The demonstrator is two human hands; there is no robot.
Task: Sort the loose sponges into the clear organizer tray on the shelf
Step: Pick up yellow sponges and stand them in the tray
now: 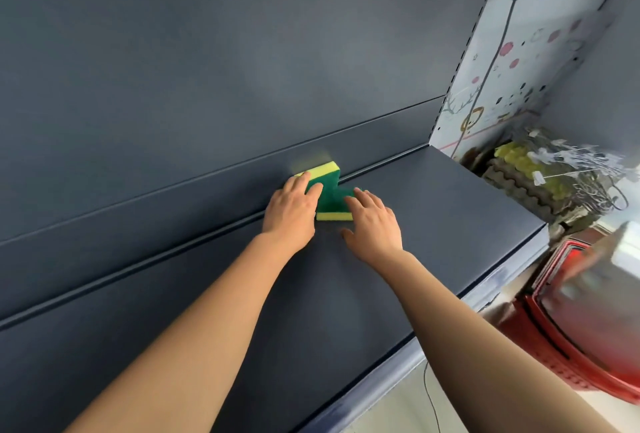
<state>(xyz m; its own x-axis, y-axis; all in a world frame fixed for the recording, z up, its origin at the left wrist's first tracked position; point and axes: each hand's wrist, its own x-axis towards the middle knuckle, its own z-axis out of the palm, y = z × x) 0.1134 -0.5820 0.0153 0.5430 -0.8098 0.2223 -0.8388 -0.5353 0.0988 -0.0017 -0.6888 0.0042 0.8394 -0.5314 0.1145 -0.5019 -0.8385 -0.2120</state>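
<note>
head view: left hand [291, 214] grips the rear sponge [329, 173], right hand [375, 224] lies flat-fingered on the front sponge [333, 208].

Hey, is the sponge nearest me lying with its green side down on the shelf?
No: the near sponge shows its green face upward, with yellow foam along the edge facing the camera.

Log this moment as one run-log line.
left hand holds rear sponge | right hand rests flat on front sponge | both on shelf by back panel | organizer tray not in view
</note>
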